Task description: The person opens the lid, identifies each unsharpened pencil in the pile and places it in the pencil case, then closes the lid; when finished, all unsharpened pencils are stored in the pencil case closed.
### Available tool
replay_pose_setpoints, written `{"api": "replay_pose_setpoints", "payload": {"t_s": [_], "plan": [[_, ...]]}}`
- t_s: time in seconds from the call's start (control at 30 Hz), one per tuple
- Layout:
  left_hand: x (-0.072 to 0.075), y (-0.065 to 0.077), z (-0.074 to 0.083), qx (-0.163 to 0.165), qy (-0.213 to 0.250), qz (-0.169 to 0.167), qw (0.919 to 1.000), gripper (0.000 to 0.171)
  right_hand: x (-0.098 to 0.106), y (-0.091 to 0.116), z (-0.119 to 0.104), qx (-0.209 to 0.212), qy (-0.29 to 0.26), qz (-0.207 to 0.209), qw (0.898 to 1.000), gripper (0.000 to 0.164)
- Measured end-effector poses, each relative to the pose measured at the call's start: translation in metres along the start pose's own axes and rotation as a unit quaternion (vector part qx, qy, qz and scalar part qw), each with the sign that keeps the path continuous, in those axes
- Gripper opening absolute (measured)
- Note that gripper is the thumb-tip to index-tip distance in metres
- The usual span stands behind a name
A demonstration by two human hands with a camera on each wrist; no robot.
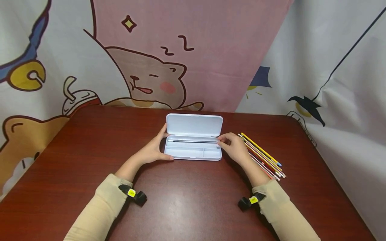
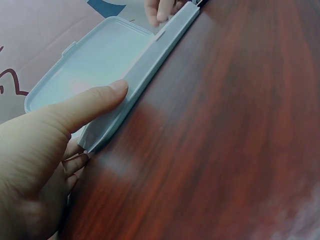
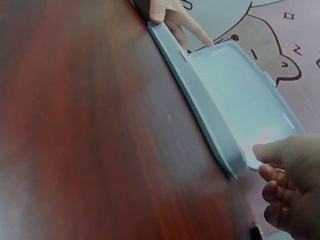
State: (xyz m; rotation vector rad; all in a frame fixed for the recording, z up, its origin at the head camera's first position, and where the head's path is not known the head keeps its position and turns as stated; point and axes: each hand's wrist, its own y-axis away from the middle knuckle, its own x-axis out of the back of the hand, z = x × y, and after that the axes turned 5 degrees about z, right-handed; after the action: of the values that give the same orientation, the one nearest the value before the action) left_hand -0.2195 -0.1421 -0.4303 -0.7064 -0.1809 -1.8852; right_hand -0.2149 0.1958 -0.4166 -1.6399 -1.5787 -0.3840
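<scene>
We see an open white pencil case (image 1: 187, 153) on the dark red-brown table (image 1: 181, 207), near the middle of the head view. Taking the case as our clock's centre, its lid (image 1: 194, 125) stands raised at twelve.

At nine o'clock, the left hand (image 1: 152, 149) spans the case's end, thumb and forefinger spread wide; it holds the case with the thumb against the front wall and the other fingers round the end.

At three o'clock, the right hand (image 1: 235, 147) pinches a slim dark pencil (image 1: 193, 142) between thumb and forefinger at its right-hand end. That pencil lies along the case's long rear compartment; we cannot quite tell whether a second lies beside it.

Between three and four o'clock, just past the right hand, we find a bundle of loose pencils (image 1: 265, 158), yellow, red and striped, slanting from ten towards four. Beyond the table at twelve hangs a curtain (image 1: 229, 50) printed with a sleeping bear.
</scene>
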Motion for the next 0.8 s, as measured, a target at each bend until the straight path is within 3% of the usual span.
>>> {"api": "replay_pose_setpoints", "payload": {"t_s": [0.1,0.5,0.8], "plan": [[-0.001,-0.001,-0.008,-0.002,-0.005,0.003,1.0,0.132,0.009,0.007,-0.001,0.011,-0.001,0.015,1.0,0.014],[0.0,0.0,-0.008,-0.007,0.002,0.002,1.0,0.133,0.05,0.036,0.017,0.039,0.0,0.082,0.996,0.015],[0.0,0.001,-0.007,-0.001,-0.008,0.001,1.0,0.133,0.081,0.06,0.039,0.026,0.021,0.081,0.996,0.014]]}}
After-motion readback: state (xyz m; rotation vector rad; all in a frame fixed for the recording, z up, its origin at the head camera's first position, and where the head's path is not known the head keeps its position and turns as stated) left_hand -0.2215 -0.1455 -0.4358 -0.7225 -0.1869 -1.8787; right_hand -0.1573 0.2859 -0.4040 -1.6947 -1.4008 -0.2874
